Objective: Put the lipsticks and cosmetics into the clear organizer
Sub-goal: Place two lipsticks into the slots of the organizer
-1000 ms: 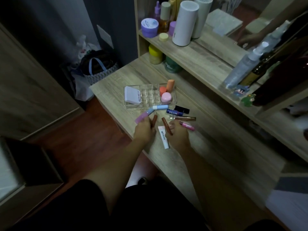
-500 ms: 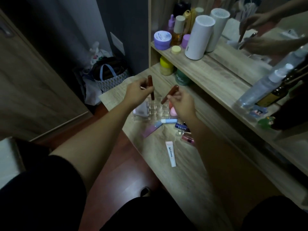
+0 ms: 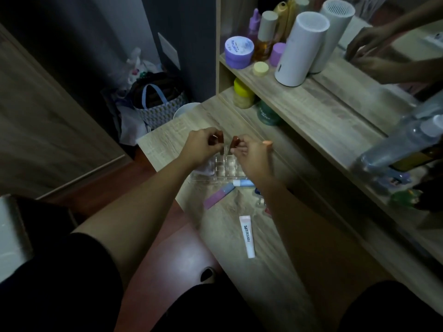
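Note:
The clear organizer (image 3: 226, 167) sits on the wooden desk, mostly hidden under my hands. My left hand (image 3: 202, 146) pinches a brown lipstick (image 3: 218, 137) upright over the organizer's far slots. My right hand (image 3: 251, 155) holds a second brown lipstick (image 3: 234, 142) upright just beside it. On the desk, near the organizer's front edge, lie a pink tube (image 3: 218, 195), a light-blue stick (image 3: 243, 183) and a white tube marked LIPS (image 3: 248, 236). More small cosmetics are partly hidden behind my right forearm.
A raised shelf (image 3: 318, 111) carries a white cylinder (image 3: 300, 47), a purple jar (image 3: 239, 52) and bottles. A yellow-lidded jar (image 3: 243, 96) and a green jar (image 3: 268, 114) stand under it. A clear spray bottle (image 3: 398, 149) lies at right. A bag (image 3: 157, 101) sits on the floor.
Both hands picked the brown lipsticks up from the desk, raised them, and have now lowered them down to the organizer's slots. The camera view moved closer.

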{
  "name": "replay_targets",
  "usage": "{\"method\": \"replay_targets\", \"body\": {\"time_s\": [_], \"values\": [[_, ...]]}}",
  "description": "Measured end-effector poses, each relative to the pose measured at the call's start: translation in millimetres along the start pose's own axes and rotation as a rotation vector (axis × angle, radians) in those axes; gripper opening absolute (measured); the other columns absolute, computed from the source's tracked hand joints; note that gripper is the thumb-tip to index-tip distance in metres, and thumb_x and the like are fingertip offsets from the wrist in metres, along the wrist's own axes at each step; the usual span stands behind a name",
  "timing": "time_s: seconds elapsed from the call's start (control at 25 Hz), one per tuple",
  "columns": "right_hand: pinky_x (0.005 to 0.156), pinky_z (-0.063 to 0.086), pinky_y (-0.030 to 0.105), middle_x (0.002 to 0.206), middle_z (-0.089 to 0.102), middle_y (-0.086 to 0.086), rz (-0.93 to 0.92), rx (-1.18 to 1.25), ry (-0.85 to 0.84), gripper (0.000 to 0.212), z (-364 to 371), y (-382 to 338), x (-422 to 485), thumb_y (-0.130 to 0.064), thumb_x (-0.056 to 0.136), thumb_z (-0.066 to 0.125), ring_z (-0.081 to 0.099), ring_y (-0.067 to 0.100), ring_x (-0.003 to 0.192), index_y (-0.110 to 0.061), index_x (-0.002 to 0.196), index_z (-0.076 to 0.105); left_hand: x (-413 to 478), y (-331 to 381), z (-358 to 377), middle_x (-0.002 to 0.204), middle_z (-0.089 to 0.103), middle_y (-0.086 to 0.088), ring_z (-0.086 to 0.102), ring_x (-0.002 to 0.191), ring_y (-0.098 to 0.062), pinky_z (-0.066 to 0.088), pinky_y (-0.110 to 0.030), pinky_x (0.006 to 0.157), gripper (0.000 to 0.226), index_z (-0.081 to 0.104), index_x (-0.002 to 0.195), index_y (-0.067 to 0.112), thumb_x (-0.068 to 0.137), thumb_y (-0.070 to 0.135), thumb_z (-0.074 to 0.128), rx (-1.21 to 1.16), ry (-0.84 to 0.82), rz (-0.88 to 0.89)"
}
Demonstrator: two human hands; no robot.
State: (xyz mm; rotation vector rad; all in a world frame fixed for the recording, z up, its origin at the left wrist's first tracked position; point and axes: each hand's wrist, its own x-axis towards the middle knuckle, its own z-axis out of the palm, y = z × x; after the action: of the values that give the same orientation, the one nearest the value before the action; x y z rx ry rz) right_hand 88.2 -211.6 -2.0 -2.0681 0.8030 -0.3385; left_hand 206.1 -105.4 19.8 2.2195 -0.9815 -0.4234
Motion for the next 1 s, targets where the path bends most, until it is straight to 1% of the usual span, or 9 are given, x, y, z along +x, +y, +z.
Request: {"method": "replay_targets", "body": {"time_s": [0.08,0.28,0.32,0.4,0.48,0.56,0.76,0.88,1.0], "values": [[0.065,0.042,-0.002,0.096,0.073,0.008,-0.002,-0.035,-0.012,0.020,2.9,0.3,1.6,-0.006,0.084,0.065,0.065,0.009,0.083,-0.011,0.103,0.063,1.7,-3.4,4.5,0.094,0.074,-0.014,0.067,0.088,-0.022,0.041,-0.014,0.075,0.024,0.067,0.101,0.005,0.078,0.013,0.070,0.050,-0.048,-0.002],[0.084,0.055,0.034,0.095,0.071,0.009,0.012,-0.055,-0.035,0.021,7.6,2.7,7.5,-0.005,0.084,0.064,0.068,0.021,0.091,-0.008,0.105,0.061,2.2,-8.2,11.0,0.094,0.074,-0.014,0.067,0.090,-0.024,0.041,-0.016,0.075,0.023,0.068,0.100,0.006,0.078,0.011,0.069,0.070,-0.061,0.002],[0.084,0.056,0.036,0.093,0.071,0.008,0.012,-0.055,-0.039,0.020,8.1,3.2,8.2,-0.005,0.085,0.064,0.068,0.021,0.091,-0.009,0.104,0.061,2.1,-8.8,11.2,0.095,0.074,-0.014,0.067,0.090,-0.023,0.041,-0.015,0.076,0.024,0.067,0.101,0.006,0.078,0.010,0.069,0.063,-0.059,0.004],[0.083,0.057,0.037,0.086,0.069,0.002,0.014,-0.051,-0.039,0.019,8.5,4.4,8.5,-0.005,0.084,0.064,0.068,0.019,0.088,-0.010,0.102,0.061,2.2,-9.0,11.4,0.096,0.074,-0.015,0.068,0.090,-0.024,0.046,-0.017,0.080,0.025,0.066,0.102,0.004,0.078,0.008,0.070,0.039,-0.068,0.008],[0.082,0.057,0.038,0.081,0.063,-0.002,0.015,-0.030,-0.040,0.021,8.0,5.8,9.1,-0.004,0.083,0.065,0.067,0.019,0.086,-0.010,0.102,0.061,2.6,-8.4,11.0,0.096,0.073,-0.016,0.069,0.090,-0.025,0.051,-0.026,0.085,0.026,0.065,0.102,0.003,0.077,0.006,0.070,0.020,-0.077,0.009],[0.082,0.057,0.038,0.083,0.061,0.001,0.010,-0.023,-0.043,0.024,7.0,6.1,10.3,-0.002,0.082,0.065,0.065,0.020,0.084,-0.007,0.104,0.061,3.0,-8.1,10.9,0.096,0.073,-0.016,0.068,0.089,-0.025,0.049,-0.023,0.083,0.027,0.065,0.103,0.003,0.076,0.005,0.070,0.019,-0.080,0.007],[0.078,0.054,0.017,0.095,0.068,0.011,-0.018,-0.073,-0.037,0.026,3.9,4.8,12.2,-0.001,0.084,0.063,0.063,0.010,0.078,-0.007,0.109,0.060,1.9,-7.6,8.9,0.097,0.073,-0.016,0.067,0.090,-0.022,0.043,-0.016,0.077,0.029,0.065,0.106,0.006,0.078,0.009,0.069,0.061,-0.076,0.000],[0.086,0.054,0.027,0.101,0.068,0.008,-0.039,-0.114,-0.018,0.030,0.7,0.3,13.7,-0.006,0.084,0.065,0.064,0.015,0.088,-0.011,0.113,0.059,1.9,-7.1,6.0,0.104,0.071,-0.017,0.068,0.091,-0.024,0.046,-0.022,0.082,0.036,0.062,0.114,0.006,0.079,0.010,0.069,0.051,-0.086,-0.026],[0.089,0.055,0.036,0.100,0.067,0.008,-0.062,-0.120,-0.007,0.030,-7.5,-3.0,13.8,-0.007,0.084,0.064,0.064,0.017,0.090,-0.010,0.113,0.060,0.7,-5.2,1.3,0.115,0.066,-0.018,0.068,0.093,-0.026,0.049,-0.028,0.085,0.049,0.054,0.125,0.006,0.079,0.009,0.070,0.053,-0.089,-0.065]]}}
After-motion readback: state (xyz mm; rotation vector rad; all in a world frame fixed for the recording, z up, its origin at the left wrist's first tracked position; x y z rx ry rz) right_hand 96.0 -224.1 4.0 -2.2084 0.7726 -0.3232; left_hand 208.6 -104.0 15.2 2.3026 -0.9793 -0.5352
